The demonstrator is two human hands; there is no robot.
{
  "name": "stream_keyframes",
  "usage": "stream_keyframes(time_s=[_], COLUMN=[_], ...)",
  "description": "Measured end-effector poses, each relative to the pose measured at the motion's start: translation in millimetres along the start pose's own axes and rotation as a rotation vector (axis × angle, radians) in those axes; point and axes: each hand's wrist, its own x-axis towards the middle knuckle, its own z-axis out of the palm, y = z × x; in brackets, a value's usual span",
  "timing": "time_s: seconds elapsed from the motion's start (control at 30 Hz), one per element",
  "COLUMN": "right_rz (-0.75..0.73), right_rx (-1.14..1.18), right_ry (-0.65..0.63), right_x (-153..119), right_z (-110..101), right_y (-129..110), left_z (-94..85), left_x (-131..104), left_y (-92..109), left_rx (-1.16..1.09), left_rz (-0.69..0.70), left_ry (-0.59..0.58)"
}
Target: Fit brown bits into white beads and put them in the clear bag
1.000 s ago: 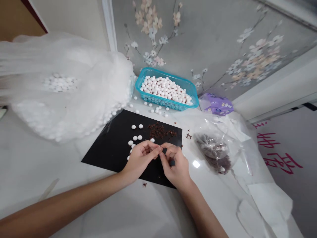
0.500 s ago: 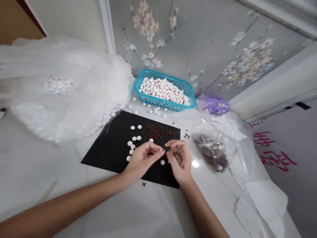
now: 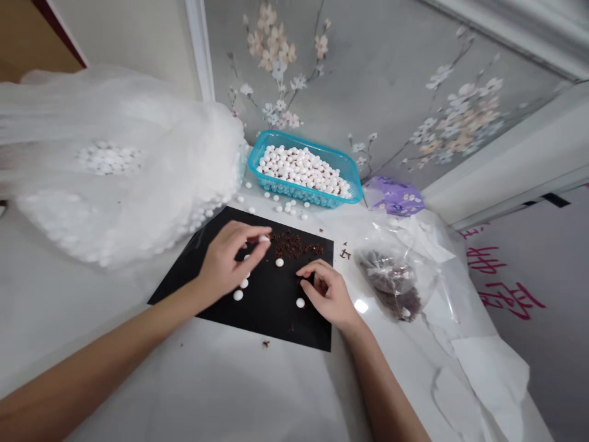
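My left hand [image 3: 232,255] is above the left part of a black sheet [image 3: 276,325], with a small white ball [image 3: 264,238] pinched between thumb and fingertips. Its fingers partly hide other white balls [image 3: 238,295] lying on the sheet. Beside its fingertips is a heap of small dark reddish-brown bits [image 3: 291,245]. Over the sheet's right side, my right hand [image 3: 324,291] is half curled, thumb and forefinger apart, and I see nothing in it. One white ball [image 3: 300,302] lies just below its thumb; another white ball [image 3: 279,263] sits between the two hands.
A blue plastic basket [image 3: 306,196] full of white balls stands by the wall, with loose balls in front. A big translucent bag [image 3: 138,202] of balls fills the left. At right are a clear bag [image 3: 393,276] of dark bits, a purple packet [image 3: 396,196] and white paper [image 3: 492,368].
My left hand has moved left and away from me, from beside my right hand to the brown heap. My right hand has shifted slightly left, its fingers lower.
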Motion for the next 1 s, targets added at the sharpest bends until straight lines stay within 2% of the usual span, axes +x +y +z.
stream_keyframes(time_s=[0.13,0.23,0.43,0.6,0.7,0.83,0.93,1.0], right_rz=[0.049,0.055,0.134,0.121,0.106,0.105,0.112,0.117], right_rx=[-0.032,-0.163,-0.340,-0.347,-0.336,-0.321,-0.308,-0.282], right_ry=[0.218,0.319,0.323,0.296,0.294,0.309,0.327,0.341], right_x=[0,-1,-1,-1,-1,-1,1,2], right_z=[3,6,10,10,10,9,10,10], right_y=[6,8,8,9,8,6,6,6], left_z=[-10.0,-14.1,-15.2,-15.0,-15.1,-14.8,-12.0,-8.8], left_x=[15,18,17,17,18,20,23,25], left_y=[-29,-40,-51,-54,-52,-48,-48,-51], left_rx=[0.147,0.231,0.351,0.405,0.469,0.545,0.455,0.395], left_rz=[-0.185,-0.178,-0.056,-0.161,-0.206,-0.192,-0.129,-0.073], left_ry=[0.052,0.041,-0.187,-0.302,-0.332,-0.325,-0.328,-0.369])
